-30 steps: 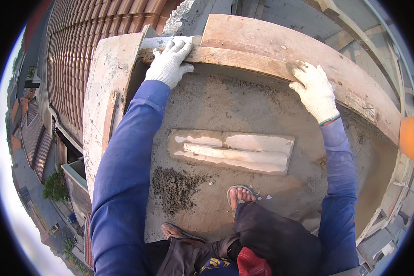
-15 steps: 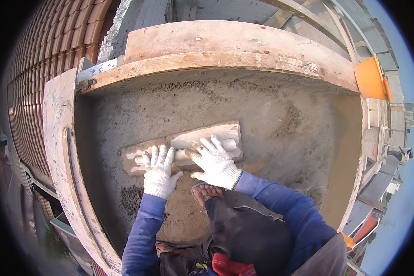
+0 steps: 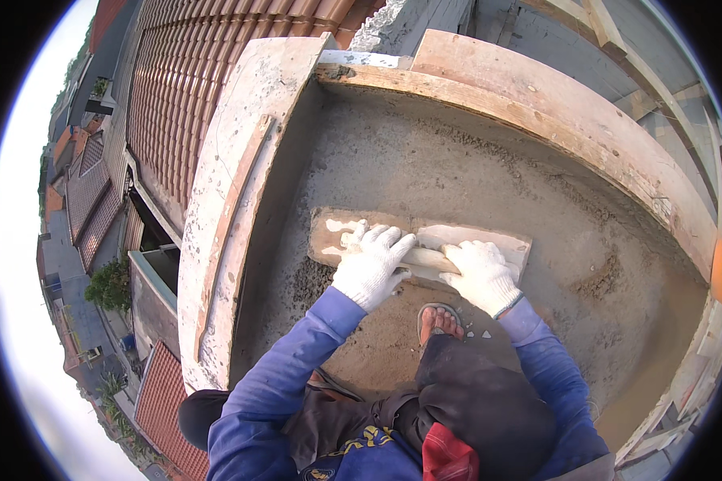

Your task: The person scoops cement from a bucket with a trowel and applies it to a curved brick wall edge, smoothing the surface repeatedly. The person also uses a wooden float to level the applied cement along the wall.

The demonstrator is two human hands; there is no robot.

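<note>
A rectangular, mortar-stained float (image 3: 505,247) with a long rounded handle (image 3: 421,259) lies on the grey concrete floor (image 3: 497,176) inside the formwork. Both my hands wear white knit gloves. My left hand (image 3: 371,263) is curled over the left part of the handle. My right hand (image 3: 477,275) grips the handle farther right, with its thumb along the near side. A sandalled foot (image 3: 440,321) rests on the floor just below the float.
Wooden boards border the recess: a left board (image 3: 217,297) with a batten, and a curved-looking far board (image 3: 521,64). A tiled roof (image 3: 176,96) and lower rooftops lie outside at left; timber framing (image 3: 650,80) stands top right, an orange object (image 3: 720,272) at the right rim.
Both hands have come down from the far board edge onto the float's handle; their fingers, spread half a second ago, are now wrapped round it. The view has also shifted.
</note>
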